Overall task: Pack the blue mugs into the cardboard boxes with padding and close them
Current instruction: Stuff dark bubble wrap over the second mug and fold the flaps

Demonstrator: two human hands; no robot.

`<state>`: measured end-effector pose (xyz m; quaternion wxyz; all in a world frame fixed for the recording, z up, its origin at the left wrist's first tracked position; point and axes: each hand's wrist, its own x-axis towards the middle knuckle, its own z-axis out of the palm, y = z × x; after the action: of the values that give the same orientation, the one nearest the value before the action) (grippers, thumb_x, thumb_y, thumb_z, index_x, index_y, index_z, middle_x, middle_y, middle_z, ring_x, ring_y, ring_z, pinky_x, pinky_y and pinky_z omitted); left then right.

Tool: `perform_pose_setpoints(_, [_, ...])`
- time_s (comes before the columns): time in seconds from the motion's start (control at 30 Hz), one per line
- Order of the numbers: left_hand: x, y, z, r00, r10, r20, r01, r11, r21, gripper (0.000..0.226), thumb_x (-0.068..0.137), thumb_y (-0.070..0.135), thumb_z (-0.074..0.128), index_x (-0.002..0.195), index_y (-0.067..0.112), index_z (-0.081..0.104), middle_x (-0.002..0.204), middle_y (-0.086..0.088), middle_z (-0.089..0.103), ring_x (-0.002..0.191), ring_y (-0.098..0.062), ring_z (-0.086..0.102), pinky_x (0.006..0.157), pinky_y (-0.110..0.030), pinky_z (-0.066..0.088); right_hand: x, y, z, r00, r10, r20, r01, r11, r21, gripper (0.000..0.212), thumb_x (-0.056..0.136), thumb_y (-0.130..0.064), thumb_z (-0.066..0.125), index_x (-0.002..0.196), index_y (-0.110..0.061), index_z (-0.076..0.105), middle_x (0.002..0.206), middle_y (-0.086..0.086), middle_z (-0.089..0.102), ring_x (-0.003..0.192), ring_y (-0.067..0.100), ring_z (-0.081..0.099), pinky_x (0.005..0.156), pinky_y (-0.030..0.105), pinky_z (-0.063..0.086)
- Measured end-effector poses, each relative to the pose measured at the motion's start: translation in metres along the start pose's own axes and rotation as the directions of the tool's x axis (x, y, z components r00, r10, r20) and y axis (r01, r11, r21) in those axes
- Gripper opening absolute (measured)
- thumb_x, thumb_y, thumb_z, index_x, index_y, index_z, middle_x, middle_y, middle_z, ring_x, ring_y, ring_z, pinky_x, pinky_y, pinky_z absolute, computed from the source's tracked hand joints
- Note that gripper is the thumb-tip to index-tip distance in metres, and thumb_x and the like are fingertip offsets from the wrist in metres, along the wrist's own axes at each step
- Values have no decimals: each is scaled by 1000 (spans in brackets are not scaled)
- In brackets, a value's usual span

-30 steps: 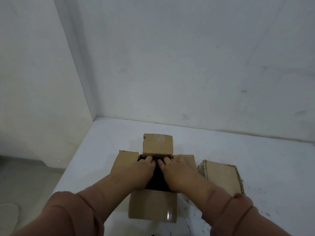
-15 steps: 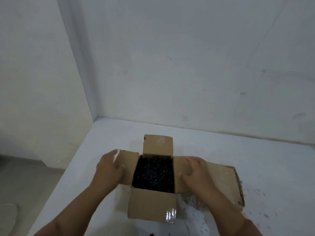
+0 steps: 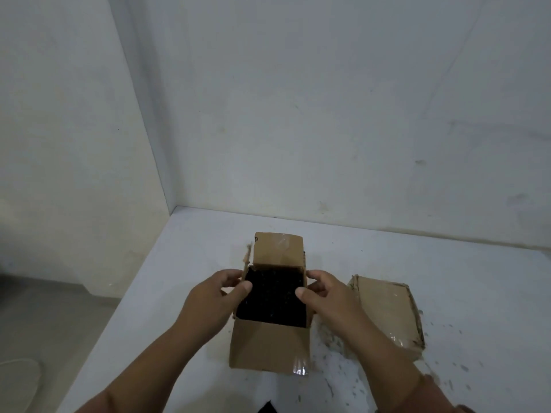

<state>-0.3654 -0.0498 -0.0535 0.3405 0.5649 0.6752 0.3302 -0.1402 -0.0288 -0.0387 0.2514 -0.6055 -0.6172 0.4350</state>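
Cardboard box (image 3: 269, 329) stands open near the middle of the white table (image 3: 190, 263) in the head view, a little way out from the corner where two pale walls meet. Its opening is filled to the rim with dark padding (image 3: 272, 299), a black, speckled mass that hides whatever lies under it. The far flap (image 3: 278, 248) stands upright, with a shiny strip of tape on its face. The near flap (image 3: 268, 356) spreads out toward the person, and a glossy bit of tape sits at its right corner.

The left hand (image 3: 214, 299) holds the left side flap (image 3: 246, 259): the thumb lies over the inner edge above the padding, and the fingers curl round the outside. The right hand (image 3: 328, 296) mirrors it on the right side flap (image 3: 304, 259), with the thumb tip at the padding's edge and the fingers curled behind. Both side flaps are raised and seen almost edge-on.

A second box (image 3: 384, 311) lies just to the right of the right hand, closed, with ragged edges. Dark specks (image 3: 337, 344) are scattered over the table between the two boxes and nearer the person. A brownish sleeve (image 3: 441, 394) covers the right forearm at the lower edge.
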Motion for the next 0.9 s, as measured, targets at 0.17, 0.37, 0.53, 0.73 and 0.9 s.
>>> perform_pose_setpoints(0.17, [-5, -8, 3, 964, 160, 214, -218, 932, 288, 37, 94, 42, 46, 127, 30, 55, 130, 12, 55, 105, -2, 53, 87, -16, 41, -8, 15, 3, 993, -101, 57, 109, 977, -184, 26, 94, -23, 50, 117, -26, 62, 115, -8, 61, 108, 10, 57, 96, 31, 47])
perform_pose_setpoints(0.37, [-12, -34, 0, 872, 280, 402, -448, 787, 423, 57, 93, 0, 42, 143, 26, 34, 152, 8, 26, 138, -8, 24, 102, -3, 7, -19, 44, 6, 908, -288, 303, 410, 760, -505, 53, 86, 2, 43, 135, -19, 48, 151, -5, 29, 138, 9, 30, 106, 5, 14])
perform_pose_setpoints(0.53, [-12, -45, -4, 836, 329, 438, -500, 787, 363, 57, 91, 16, 58, 142, 27, 35, 142, 19, 23, 130, 2, 24, 101, 2, 9, -19, 51, 4, 889, -333, 316, 448, 779, -439, 46, 91, -6, 50, 135, -14, 48, 147, -6, 29, 131, 3, 32, 106, 4, 17])
perform_pose_setpoints(0.73, [-7, -32, 1, 970, 154, 186, -184, 970, 160, 10, 88, 22, 62, 81, 30, 63, 93, 19, 60, 87, -2, 57, 71, -11, 43, -10, 46, 2, 982, -168, 91, 179, 975, -129, 25, 83, -9, 66, 102, -23, 71, 112, -12, 60, 104, 6, 58, 89, 14, 44])
perform_pose_setpoints(0.9, [2, -29, 15, 1000, 9, 14, -10, 997, 82, 18, 85, 25, 63, 68, 25, 56, 74, 5, 60, 67, -8, 51, 57, -20, 36, -2, 43, 11, 996, -53, -74, 49, 998, -47, 15, 79, -14, 71, 70, -24, 63, 86, -1, 59, 76, 11, 57, 65, 16, 42])
